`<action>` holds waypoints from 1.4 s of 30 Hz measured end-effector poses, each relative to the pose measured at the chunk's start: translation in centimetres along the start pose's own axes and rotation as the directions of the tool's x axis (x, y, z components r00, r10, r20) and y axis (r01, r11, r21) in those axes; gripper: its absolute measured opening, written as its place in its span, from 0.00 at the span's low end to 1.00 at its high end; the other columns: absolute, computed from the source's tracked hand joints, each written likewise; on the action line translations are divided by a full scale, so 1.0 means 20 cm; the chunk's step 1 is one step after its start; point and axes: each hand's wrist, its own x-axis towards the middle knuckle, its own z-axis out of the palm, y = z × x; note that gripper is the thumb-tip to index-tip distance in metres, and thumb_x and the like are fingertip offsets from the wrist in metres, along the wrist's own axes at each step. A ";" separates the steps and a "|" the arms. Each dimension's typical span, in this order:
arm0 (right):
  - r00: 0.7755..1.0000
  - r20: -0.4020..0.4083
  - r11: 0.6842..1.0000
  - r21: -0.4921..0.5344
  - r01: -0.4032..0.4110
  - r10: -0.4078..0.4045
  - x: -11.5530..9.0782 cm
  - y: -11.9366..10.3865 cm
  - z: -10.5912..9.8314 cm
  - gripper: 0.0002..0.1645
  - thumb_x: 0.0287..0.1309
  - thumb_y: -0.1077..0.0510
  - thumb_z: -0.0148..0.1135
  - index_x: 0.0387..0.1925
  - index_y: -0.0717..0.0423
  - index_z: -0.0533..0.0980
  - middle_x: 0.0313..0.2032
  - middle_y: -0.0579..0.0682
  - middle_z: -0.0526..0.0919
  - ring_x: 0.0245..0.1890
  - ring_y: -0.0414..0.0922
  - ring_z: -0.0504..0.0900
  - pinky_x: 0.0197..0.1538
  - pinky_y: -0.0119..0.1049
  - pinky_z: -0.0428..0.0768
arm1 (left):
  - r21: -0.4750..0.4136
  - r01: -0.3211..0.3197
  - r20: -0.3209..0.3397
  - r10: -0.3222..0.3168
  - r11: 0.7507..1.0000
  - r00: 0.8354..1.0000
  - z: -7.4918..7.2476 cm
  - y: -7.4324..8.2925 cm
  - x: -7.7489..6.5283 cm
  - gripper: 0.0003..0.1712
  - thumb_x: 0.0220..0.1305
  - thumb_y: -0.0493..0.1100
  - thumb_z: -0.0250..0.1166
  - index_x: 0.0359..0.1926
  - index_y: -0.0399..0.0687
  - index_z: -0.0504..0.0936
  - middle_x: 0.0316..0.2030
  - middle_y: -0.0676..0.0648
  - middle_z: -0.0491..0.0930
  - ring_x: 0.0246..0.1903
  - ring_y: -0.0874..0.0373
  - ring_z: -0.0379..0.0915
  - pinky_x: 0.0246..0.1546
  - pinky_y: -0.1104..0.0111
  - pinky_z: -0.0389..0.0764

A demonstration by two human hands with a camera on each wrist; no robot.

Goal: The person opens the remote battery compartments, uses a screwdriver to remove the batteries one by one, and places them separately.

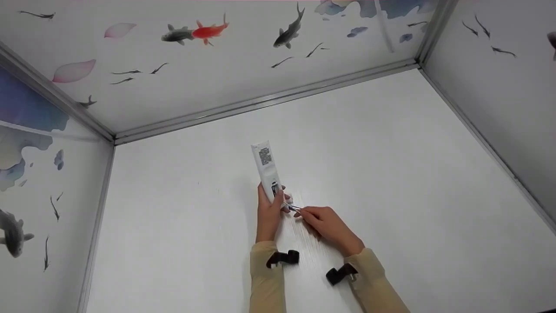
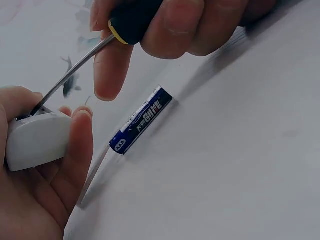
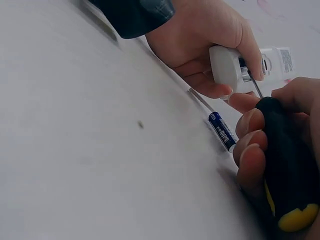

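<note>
My left hand (image 1: 269,213) grips a white remote control (image 1: 265,158) by its lower end, with its back and battery compartment facing up. My right hand (image 1: 325,224) curls round the dark handle of a screwdriver (image 3: 290,160) with yellow trim. In the left wrist view the screwdriver's metal shaft (image 2: 70,75) slants down, its tip at the compartment opening near the left thumb. A blue AAA battery (image 2: 141,120) lies on the table beneath the hands. It overlaps a thin pale strip (image 2: 95,172), also visible in the right wrist view.
The white tabletop (image 1: 182,243) is bounded by grey metal rails (image 1: 260,103) and upright panels printed with fish. Black wrist cameras (image 1: 284,258) sit on both sleeves. A small dark speck (image 3: 140,124) shows on the table.
</note>
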 end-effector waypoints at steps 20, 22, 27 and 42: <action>0.999 0.010 0.999 -0.035 0.031 -0.031 -0.02 -0.06 -0.01 0.17 0.62 0.48 0.49 0.29 0.54 0.78 0.13 0.51 0.71 0.09 0.41 0.67 0.15 0.33 0.69 | 0.249 -0.030 -0.015 0.035 0.968 0.999 -0.02 -0.09 0.04 0.37 0.62 0.47 0.56 0.67 0.60 0.47 0.59 0.49 0.62 0.57 0.57 0.60 0.56 0.58 0.60; 0.999 0.009 0.999 -0.039 0.033 -0.032 -0.01 -0.02 -0.01 0.18 0.61 0.46 0.49 0.28 0.52 0.78 0.12 0.49 0.71 0.09 0.40 0.67 0.15 0.33 0.69 | 0.190 -0.015 -0.016 0.019 0.982 1.000 -0.01 -0.06 0.03 0.36 0.63 0.44 0.56 0.66 0.59 0.47 0.55 0.47 0.66 0.51 0.56 0.66 0.52 0.60 0.63; 1.000 0.008 1.000 -0.008 0.028 -0.028 0.00 0.02 0.00 0.19 0.60 0.43 0.49 0.28 0.50 0.78 0.12 0.45 0.70 0.09 0.40 0.68 0.14 0.34 0.70 | 0.082 -0.022 -0.010 0.023 0.996 1.000 0.00 -0.02 0.02 0.33 0.63 0.38 0.54 0.64 0.55 0.48 0.48 0.47 0.68 0.42 0.53 0.72 0.46 0.61 0.67; 1.000 0.008 1.000 -0.014 -0.021 0.021 0.00 0.00 0.00 0.21 0.60 0.41 0.49 0.25 0.49 0.78 0.10 0.45 0.69 0.08 0.41 0.66 0.14 0.34 0.68 | 0.463 -0.122 -0.045 0.161 0.878 0.986 -0.01 -0.14 0.05 0.34 0.64 0.50 0.53 0.67 0.56 0.50 0.63 0.51 0.57 0.61 0.57 0.53 0.57 0.57 0.59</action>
